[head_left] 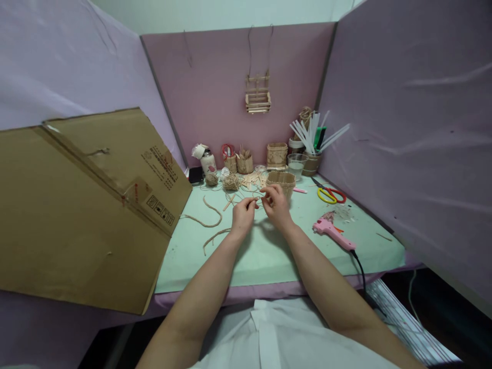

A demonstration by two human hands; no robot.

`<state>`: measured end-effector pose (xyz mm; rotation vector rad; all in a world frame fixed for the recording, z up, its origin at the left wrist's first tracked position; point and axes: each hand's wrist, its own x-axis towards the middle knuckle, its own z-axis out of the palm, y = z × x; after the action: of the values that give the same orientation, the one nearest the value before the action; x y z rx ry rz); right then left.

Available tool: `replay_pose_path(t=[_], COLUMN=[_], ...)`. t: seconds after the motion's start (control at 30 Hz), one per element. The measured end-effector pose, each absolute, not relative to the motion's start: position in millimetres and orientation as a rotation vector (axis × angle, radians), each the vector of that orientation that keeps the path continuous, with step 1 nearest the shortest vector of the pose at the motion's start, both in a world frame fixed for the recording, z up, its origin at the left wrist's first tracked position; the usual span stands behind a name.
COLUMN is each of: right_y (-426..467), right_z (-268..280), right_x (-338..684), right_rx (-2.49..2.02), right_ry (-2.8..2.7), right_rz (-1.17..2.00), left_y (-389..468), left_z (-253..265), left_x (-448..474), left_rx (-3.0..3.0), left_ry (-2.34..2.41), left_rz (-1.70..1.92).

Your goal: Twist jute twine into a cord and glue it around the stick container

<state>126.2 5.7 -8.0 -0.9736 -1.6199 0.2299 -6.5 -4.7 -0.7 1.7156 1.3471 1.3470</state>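
My left hand [245, 218] is closed, thumb and fingers pinched on thin twine above the middle of the table. Close beside it, my right hand [275, 209] has its fingertips drawn together at the same fine strand; the exact grip is too small to make out. A braided cord [216, 236] lies on the table beside my left wrist, and a longer curved cord [209, 226] lies further left. Just behind my right hand stands a woven-looking basket [282, 178], partly covered by the fingers. Balls of twine [231, 182] and loose wooden pieces [254, 179] are behind my left hand.
A pink glue gun [333, 233] with a black cable and scissors [331, 195] lie on the right. A large cardboard sheet [88, 205] leans at left. Along the back stand a stick holder [245, 163], a cup [296, 166] and a pot of white sticks [312, 163].
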Motion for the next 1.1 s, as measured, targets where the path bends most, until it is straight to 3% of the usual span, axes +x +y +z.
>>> replay_pose_path(t=[0.17, 0.33, 0.77, 1.1], right_y=[-0.3, 2.8, 6.7, 4.8], right_z=[-2.4, -3.6, -4.7, -3.1], right_x=[127.0, 125.2, 118.7, 121.0], right_rx=[-0.916, -0.944, -1.0, -1.006], right_ry=[-1.777, -1.783, -1.218, -1.076], right_rz=[0.115, 0.19, 1.148, 1.26], left_y=[-4.7, -3.4, 1.0, -2.2], left_z=[-0.6, -2.8, -7.2, -5.9], left_x=[-6.8, -6.4, -2.5, -2.5], left_rx=[1.744, 1.694, 1.459, 1.494], left_ry=[1.342, 1.315, 1.186, 1.212], left_rz=[1.305, 1.315, 1.347, 1.277])
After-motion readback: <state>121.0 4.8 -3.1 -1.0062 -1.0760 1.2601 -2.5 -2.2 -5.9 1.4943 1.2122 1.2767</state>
